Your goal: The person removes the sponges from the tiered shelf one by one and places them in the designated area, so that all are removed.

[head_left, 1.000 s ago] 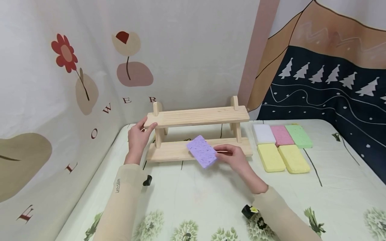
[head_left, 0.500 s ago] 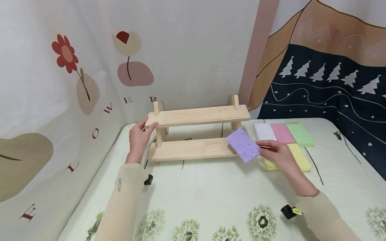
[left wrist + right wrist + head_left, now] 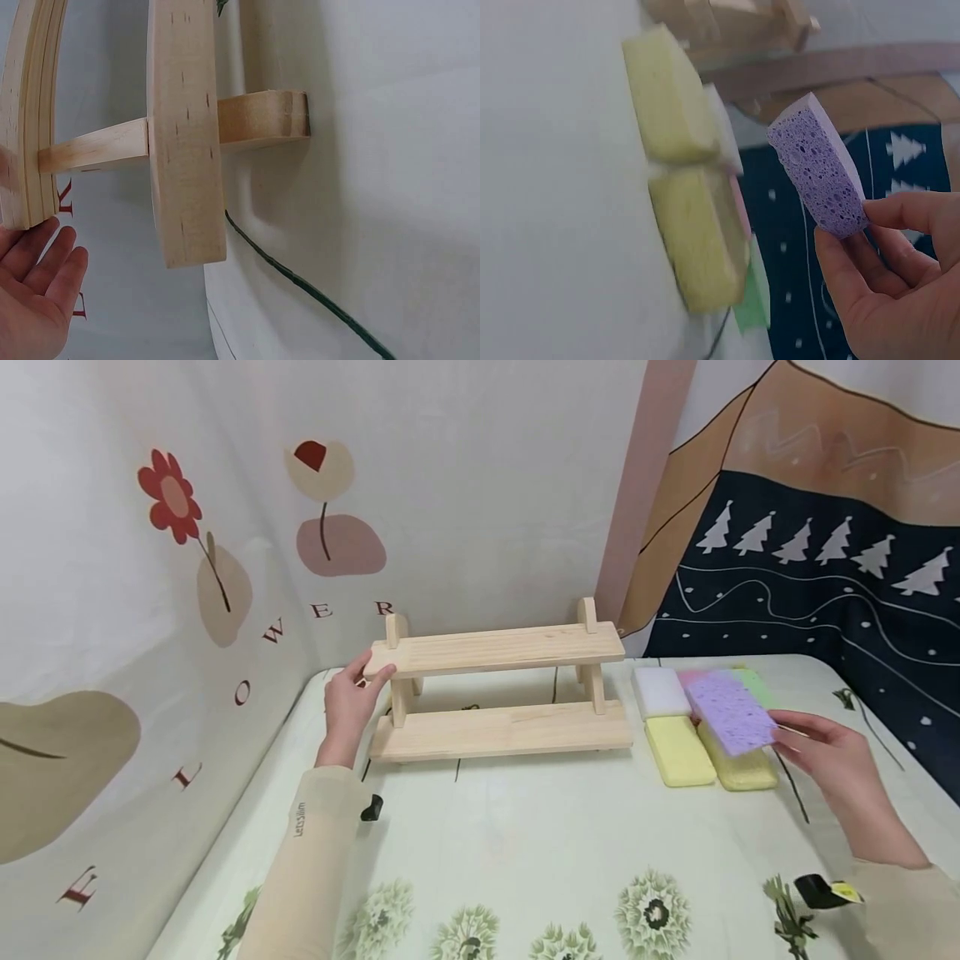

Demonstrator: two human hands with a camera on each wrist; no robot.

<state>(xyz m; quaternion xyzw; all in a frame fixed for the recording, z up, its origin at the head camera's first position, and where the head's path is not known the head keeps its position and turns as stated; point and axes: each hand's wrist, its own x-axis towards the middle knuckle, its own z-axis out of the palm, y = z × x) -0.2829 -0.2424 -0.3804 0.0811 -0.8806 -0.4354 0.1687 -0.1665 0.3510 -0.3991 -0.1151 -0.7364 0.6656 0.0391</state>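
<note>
My right hand pinches a purple sponge by its near right end, between thumb and fingers. The sponge is held tilted over the group of sponges, covering parts of the pink, green and right yellow ones; in the right wrist view the purple sponge shows its pitted face. At the left end of the two-tier wooden shelf, my left hand grips the upper board between thumb and fingers. The left wrist view shows those fingers against the board's end.
Beside the shelf's right end lie two yellow sponges, a white sponge, a pink sponge and a green sponge. The lower board stands in front of the upper one. Hanging cloth closes off the table's back.
My right hand has carried the purple sponge rightward, from in front of the shelf's lower board to above the other sponges. My left hand stays at the shelf's left end.
</note>
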